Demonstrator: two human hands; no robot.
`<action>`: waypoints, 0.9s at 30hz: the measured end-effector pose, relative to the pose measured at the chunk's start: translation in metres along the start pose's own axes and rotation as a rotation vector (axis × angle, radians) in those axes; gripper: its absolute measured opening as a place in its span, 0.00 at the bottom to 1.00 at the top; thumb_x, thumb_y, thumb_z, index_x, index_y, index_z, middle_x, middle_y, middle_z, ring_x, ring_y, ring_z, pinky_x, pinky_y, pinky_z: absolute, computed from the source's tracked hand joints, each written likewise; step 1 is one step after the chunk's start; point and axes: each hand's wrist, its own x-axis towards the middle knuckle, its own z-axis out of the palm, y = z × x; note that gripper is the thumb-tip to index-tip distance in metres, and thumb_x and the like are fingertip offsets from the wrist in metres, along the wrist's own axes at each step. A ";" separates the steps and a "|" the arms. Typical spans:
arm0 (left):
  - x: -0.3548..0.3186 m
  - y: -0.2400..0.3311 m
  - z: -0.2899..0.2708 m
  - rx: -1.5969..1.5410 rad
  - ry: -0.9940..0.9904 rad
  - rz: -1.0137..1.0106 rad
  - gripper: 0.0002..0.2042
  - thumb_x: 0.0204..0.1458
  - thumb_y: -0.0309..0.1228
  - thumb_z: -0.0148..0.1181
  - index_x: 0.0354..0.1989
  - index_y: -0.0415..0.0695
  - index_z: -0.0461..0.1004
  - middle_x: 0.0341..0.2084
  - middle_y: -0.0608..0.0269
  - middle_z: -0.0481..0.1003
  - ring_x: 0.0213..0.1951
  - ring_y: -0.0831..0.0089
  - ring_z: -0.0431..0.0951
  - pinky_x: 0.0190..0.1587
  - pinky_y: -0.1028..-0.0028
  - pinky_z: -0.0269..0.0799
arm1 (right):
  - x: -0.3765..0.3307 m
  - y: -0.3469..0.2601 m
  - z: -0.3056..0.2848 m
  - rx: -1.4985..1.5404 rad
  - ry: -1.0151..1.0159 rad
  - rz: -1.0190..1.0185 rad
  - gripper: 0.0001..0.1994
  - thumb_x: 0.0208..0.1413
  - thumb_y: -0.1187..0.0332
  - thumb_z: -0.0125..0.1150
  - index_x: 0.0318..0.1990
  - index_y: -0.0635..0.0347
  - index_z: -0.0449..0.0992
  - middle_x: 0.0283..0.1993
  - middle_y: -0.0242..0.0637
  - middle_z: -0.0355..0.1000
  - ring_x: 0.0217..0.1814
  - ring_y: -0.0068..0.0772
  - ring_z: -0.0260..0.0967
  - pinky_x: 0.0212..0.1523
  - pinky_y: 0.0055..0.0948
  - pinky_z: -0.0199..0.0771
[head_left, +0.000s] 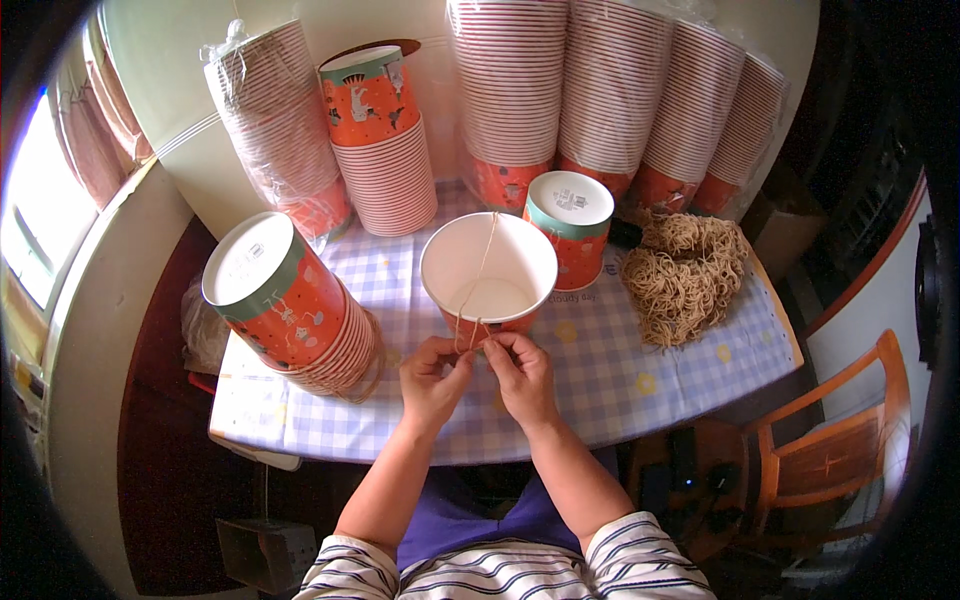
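An orange paper bucket with a white inside stands upright on the table in front of me. A thin tan string runs from its far rim down across the opening to the near side. My left hand pinches the string by the near rim, thumb against fingers. Close beside it, my right hand pinches string at the same spot. The fingers partly hide the string there, so I cannot tell whether it is knotted.
On the left leans an upside-down stack of buckets with string loops around its base. An upturned bucket and a heap of tan strings lie right. Tall bucket stacks, several bagged, line the back. A wooden chair stands right.
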 end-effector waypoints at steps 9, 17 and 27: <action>-0.002 0.002 -0.005 -0.114 -0.037 -0.054 0.04 0.50 0.22 0.56 0.32 0.35 0.72 0.27 0.64 0.73 0.29 0.79 0.73 0.33 0.81 0.70 | 0.000 -0.001 -0.003 0.009 -0.013 0.043 0.07 0.56 0.68 0.56 0.33 0.64 0.74 0.26 0.25 0.70 0.27 0.13 0.62 0.29 0.16 0.63; 0.001 0.008 -0.002 -0.064 -0.020 -0.024 0.05 0.50 0.24 0.59 0.33 0.36 0.72 0.27 0.66 0.73 0.29 0.83 0.70 0.33 0.82 0.66 | -0.001 0.000 0.000 -0.044 -0.001 -0.030 0.07 0.56 0.68 0.57 0.32 0.63 0.74 0.21 0.24 0.68 0.23 0.12 0.60 0.24 0.17 0.61; 0.002 0.003 0.000 -0.112 0.014 -0.033 0.03 0.52 0.22 0.54 0.29 0.36 0.72 0.25 0.65 0.73 0.27 0.81 0.72 0.32 0.80 0.69 | -0.002 -0.001 -0.001 0.007 -0.026 0.032 0.06 0.55 0.70 0.57 0.34 0.64 0.74 0.26 0.25 0.69 0.28 0.12 0.62 0.29 0.14 0.62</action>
